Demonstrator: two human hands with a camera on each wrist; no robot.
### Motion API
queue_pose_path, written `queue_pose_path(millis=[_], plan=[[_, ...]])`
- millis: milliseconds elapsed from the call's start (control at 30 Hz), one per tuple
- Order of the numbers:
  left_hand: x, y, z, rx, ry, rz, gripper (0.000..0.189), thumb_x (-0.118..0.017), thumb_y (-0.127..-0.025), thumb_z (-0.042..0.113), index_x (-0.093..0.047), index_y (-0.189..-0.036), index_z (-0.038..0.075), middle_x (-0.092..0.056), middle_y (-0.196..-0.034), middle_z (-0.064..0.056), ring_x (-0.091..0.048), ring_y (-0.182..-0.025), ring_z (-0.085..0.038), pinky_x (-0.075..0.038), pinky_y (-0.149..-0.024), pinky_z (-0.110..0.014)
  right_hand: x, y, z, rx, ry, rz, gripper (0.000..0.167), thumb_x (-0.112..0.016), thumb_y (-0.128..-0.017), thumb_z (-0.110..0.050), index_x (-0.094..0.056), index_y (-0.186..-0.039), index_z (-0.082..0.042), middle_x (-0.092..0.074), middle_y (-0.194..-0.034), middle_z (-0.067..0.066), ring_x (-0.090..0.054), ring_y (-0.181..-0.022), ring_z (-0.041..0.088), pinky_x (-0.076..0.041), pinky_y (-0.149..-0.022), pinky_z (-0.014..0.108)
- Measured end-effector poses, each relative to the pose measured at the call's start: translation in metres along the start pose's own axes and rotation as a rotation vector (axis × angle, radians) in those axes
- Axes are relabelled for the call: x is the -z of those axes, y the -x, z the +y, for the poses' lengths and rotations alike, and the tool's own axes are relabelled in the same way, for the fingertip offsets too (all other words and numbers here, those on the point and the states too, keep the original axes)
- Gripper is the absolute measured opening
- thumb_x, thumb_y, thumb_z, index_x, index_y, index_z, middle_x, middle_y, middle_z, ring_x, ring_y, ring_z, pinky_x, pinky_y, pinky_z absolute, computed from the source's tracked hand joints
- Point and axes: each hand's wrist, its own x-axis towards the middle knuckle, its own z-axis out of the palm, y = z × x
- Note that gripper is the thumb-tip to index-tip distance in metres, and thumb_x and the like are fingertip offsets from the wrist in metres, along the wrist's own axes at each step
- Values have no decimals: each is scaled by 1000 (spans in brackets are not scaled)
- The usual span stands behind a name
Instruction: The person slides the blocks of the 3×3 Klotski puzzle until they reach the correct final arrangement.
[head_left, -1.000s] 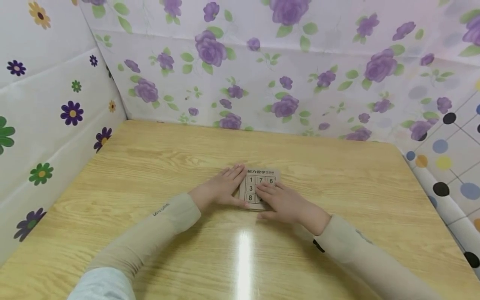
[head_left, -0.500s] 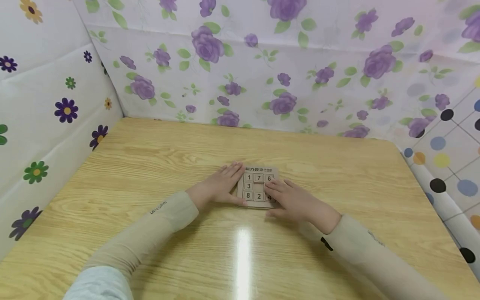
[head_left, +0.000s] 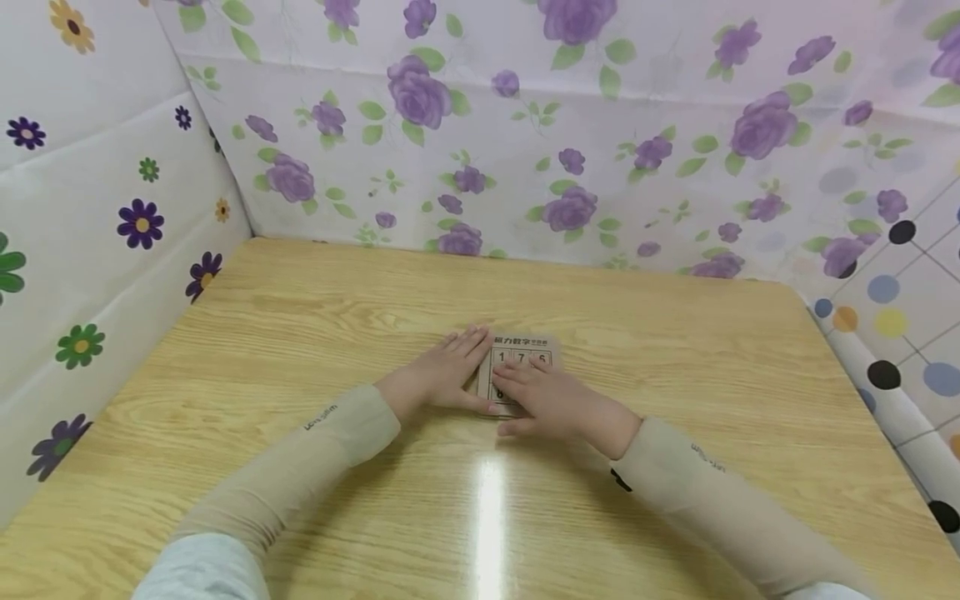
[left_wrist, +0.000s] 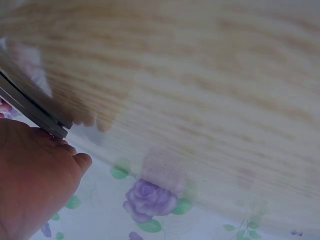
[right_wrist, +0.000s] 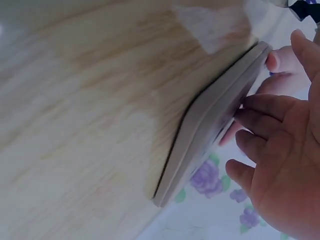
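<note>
A flat number sliding puzzle [head_left: 522, 342] lies on the table near its middle in the head view. Printed characters run along its far edge, with tiles 1, 7 and 6 just below. My left hand [head_left: 444, 371] rests along the puzzle's left side, fingers straight, thumb at the near left corner. Over the middle and lower tiles lies my right hand [head_left: 553, 402], its fingertips touching the left-hand column and hiding most tiles. From the right wrist, the puzzle [right_wrist: 215, 117] shows edge-on, with the right fingers [right_wrist: 265, 107] against its face. The left wrist view catches only its dark edge [left_wrist: 32, 107].
The wood-grain table [head_left: 360, 300] surrounds the puzzle on all sides. A purple-flowered cloth [head_left: 510, 158] hangs behind it, a daisy-patterned cloth [head_left: 105, 275] on the left, and a dotted one [head_left: 911, 350] on the right. A streak of light reflects in front.
My right hand first slid right, uncovering an empty slot in the middle and tiles 8 and 2, then came back left over the puzzle to the left column. The left hand stays put.
</note>
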Motion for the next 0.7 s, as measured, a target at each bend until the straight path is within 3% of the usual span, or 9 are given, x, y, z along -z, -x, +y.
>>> queue_pose_path(millis=[300, 700], plan=[[3, -1, -1, 6, -2, 14, 115, -51, -78, 75, -2, -153, 4, 4, -159, -15, 5, -147, -28, -1, -121, -42, -3, 14, 13, -45, -4, 21, 76, -52, -92, -54, -34, -147, -4, -29, -155, 9, -21, -145, 29, -13, -119, 51], [1, 1, 1, 4, -4, 12, 114, -50, -79, 76, -2, -152, 3, 3, -160, -15, 2, -147, -29, -3, -121, -42, -4, 27, 5, 23, 74, 41, 73, -51, -93, -51, -36, -146, -2, -32, -153, 13, -25, -143, 32, -19, -118, 52]])
